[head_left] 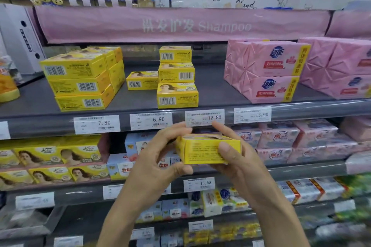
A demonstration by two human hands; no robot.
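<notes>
So the person is standing in front of a shop shelf with a small yellow box (204, 151) held up in both hands, in mid air just below the row of price tags (204, 117) and in front of the lower shelves. The box is roughly level, with its printed long side facing the camera.

The right hand (241, 162) has it properly. The thumb lies flat on the front face near the right end, and the other fingers (222, 129) curl over the top and round the back. The left hand (158, 158) pinches the left end, with its index fingertip at the top corner and its thumb at the bottom corner. The rest of that hand is loosely curled.

Up on the dark shelf (210, 88) above the tags there's a stack of three boxes (176, 80) of the same yellow kind, barcodes facing out. A single one (141, 80) lies just beside it on the left. Further left is a bigger block of yellow boxes (80, 80), three high and a few deep. Pink wrapped packs (267, 70) sit on the right, two high.

A pink banner (180, 25) hangs above all that and reads Shampoo. The lower shelf on the left has more yellow packs (50, 156) with a portrait printed on them.
</notes>
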